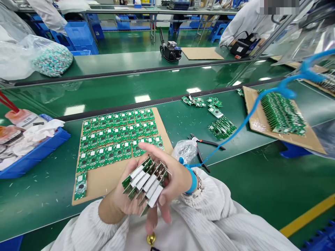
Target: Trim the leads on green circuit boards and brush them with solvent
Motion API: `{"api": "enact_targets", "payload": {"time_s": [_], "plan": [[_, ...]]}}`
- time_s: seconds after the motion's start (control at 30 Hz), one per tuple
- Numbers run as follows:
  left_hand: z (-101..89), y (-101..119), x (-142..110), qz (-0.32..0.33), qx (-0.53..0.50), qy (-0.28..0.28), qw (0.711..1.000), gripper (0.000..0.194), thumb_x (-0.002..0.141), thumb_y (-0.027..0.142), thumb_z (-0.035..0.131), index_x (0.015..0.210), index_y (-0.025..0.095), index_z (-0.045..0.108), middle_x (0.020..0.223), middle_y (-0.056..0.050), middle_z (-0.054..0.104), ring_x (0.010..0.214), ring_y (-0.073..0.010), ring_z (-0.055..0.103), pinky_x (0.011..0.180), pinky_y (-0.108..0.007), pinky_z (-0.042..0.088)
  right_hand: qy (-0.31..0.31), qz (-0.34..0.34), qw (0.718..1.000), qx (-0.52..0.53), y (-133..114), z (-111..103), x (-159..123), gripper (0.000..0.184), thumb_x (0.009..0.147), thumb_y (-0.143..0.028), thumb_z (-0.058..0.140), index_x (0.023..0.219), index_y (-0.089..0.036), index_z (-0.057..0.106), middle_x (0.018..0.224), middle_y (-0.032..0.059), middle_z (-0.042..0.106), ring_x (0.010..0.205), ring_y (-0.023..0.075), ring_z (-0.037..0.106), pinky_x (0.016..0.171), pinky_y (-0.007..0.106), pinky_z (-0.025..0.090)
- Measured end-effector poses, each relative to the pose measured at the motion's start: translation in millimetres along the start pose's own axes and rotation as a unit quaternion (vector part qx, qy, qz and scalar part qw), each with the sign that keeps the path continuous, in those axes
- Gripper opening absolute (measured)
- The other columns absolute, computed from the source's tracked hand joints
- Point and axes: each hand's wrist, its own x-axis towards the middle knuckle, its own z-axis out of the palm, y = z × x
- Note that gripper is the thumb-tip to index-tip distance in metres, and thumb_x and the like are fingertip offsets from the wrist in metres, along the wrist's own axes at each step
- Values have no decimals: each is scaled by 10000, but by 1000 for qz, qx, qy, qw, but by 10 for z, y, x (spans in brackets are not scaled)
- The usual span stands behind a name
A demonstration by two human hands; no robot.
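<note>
A stack of several green circuit boards (145,181) with white blocks on them is held on edge between my hands, close to my body. My left hand (125,198) cups the stack from the left and below. From the right, my right hand (175,172) wraps round it, with a blue strap (193,181) and coiled cord at the wrist. Just beyond, rows of circuit boards (117,132) lie flat on a cardboard sheet (115,177). One single board (80,185) lies at the sheet's near left corner. The inner fingers are partly hidden by the stack.
Cutting pliers (210,143) and a clear plastic bag (185,150) lie right of the sheet. Loose board piles (222,127) are farther right, beside a cardboard (251,104) of stacked boards. A blue bin (34,150) stands left. The blue cord (251,113) crosses the right side. Co-workers sit beyond.
</note>
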Motion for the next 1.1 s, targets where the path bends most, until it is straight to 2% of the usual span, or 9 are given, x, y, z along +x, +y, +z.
{"api": "enact_targets", "payload": {"time_s": [0.17,0.27,0.37,0.47,0.53,0.63,0.83,0.97,1.1], "plan": [[-5,-13,72,-73,-65,-69,993,693,640,760,541,944,160,710,713,-91,735,457,-179,643,401,-234,494,21,31,999,40,38,-28,-69,1243,488,-606,782,1453,-234,92,885,16,618,588,132,622,556,275,528],[-39,37,17,-37,-8,48,998,603,697,709,540,961,189,694,672,-52,719,501,-180,649,454,-240,507,71,31,996,54,-30,-49,-111,1187,508,-614,772,1449,-239,152,992,54,614,620,130,618,559,277,522],[-81,153,-115,63,108,179,976,593,661,718,572,866,177,700,657,-54,698,548,-187,636,536,-262,512,145,69,987,-14,-200,-63,-130,1123,495,-563,803,1427,-225,274,1190,111,564,903,204,626,783,352,524],[-63,271,-216,157,318,238,904,649,548,570,765,1085,222,655,986,-80,699,853,-245,648,681,-262,499,172,125,970,-113,-377,-64,-103,1066,507,-449,823,1416,-216,319,1366,117,452,1191,272,493,1001,426,409],[8,334,-214,144,480,239,832,833,489,379,845,1259,266,547,1124,-73,650,974,-279,610,685,-250,475,168,149,962,-158,-453,-56,-74,1042,512,-383,818,1414,-209,326,1425,107,392,1276,281,413,1075,447,327],[145,398,-126,110,631,200,742,772,550,289,790,1271,274,514,986,-40,664,795,-255,618,559,-247,423,162,156,960,-168,-485,-38,-56,1049,505,-375,818,1413,-195,324,1453,107,358,1321,282,365,1114,445,275],[163,335,-26,70,707,200,675,372,572,231,690,930,247,589,793,-5,647,633,-231,582,508,-265,348,152,149,958,-194,-328,6,-140,1087,533,-381,805,1447,-172,255,1466,121,333,1351,291,312,1123,451,264],[39,226,-76,63,747,218,625,339,588,280,675,904,227,562,763,-23,617,646,-254,578,537,-291,354,138,142,948,-250,-160,32,-207,1085,532,-386,802,1448,-183,257,1439,135,349,1321,297,338,1103,475,285],[-103,153,-101,17,819,245,519,290,698,304,581,950,169,526,885,-101,611,782,-289,602,618,-329,414,177,126,946,-242,-78,44,-278,1022,593,-446,774,1438,-171,270,1369,156,386,1238,269,425,1038,439,375]]}}
